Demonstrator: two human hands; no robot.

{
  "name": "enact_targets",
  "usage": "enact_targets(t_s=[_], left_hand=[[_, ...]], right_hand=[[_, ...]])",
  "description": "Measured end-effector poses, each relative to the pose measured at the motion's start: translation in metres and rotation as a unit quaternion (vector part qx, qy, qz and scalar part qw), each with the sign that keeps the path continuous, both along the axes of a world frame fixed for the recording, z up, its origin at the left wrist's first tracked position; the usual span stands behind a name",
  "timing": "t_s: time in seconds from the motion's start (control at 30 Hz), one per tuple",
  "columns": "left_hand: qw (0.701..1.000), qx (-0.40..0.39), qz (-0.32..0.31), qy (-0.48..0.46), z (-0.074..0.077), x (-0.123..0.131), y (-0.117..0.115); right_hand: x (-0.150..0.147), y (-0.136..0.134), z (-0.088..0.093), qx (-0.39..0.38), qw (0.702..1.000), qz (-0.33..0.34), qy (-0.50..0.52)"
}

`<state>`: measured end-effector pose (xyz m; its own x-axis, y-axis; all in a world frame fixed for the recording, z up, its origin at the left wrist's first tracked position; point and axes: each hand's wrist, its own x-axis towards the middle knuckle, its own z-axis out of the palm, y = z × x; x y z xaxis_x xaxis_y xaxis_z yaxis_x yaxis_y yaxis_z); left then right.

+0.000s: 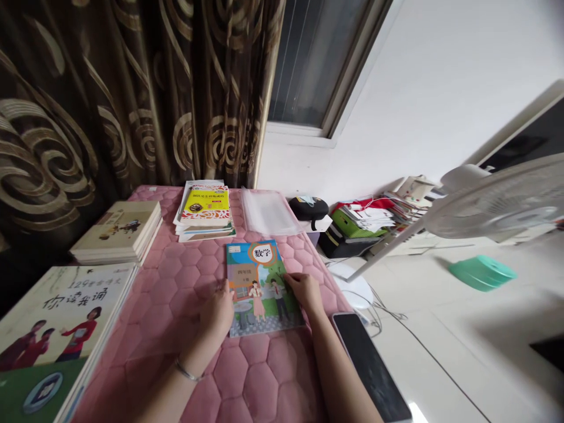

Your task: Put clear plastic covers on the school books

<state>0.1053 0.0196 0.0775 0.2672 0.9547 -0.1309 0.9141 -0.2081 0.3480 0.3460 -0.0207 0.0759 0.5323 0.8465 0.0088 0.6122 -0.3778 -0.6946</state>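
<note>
A math textbook (264, 288) with a blue top and cartoon figures on its cover lies face up on, or just above, the pink quilted cover (176, 317). Along the book's left edge my left hand (217, 311) is closed, its fingertips partly hidden; a silver bracelet circles that wrist. My right hand (305, 289) pinches the right edge, thumb over the cover. Behind the book sit a stack with a yellow book (207, 202) on top and a pile of clear plastic sleeves (268, 212).
At left are a large picture-cover book (66, 311) on a stack and a pile of beige books (118, 229). A dark-screened tablet or phone (370, 364) lies by my right forearm. A fan (497, 200), loose cables and a green stool (482, 272) stand right of the table.
</note>
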Motion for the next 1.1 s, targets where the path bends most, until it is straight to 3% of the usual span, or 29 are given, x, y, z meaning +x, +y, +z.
enact_targets(t_s=[0.63, 1.1], left_hand=[[0.999, -0.016, 0.036, -0.014, 0.011, -0.004, -0.008], [0.999, -0.012, 0.040, -0.006, 0.007, -0.003, -0.009]], right_hand=[[-0.001, -0.001, -0.001, -0.009, 1.000, 0.001, -0.015], [-0.001, 0.000, -0.004, -0.033, 0.998, 0.020, -0.055]])
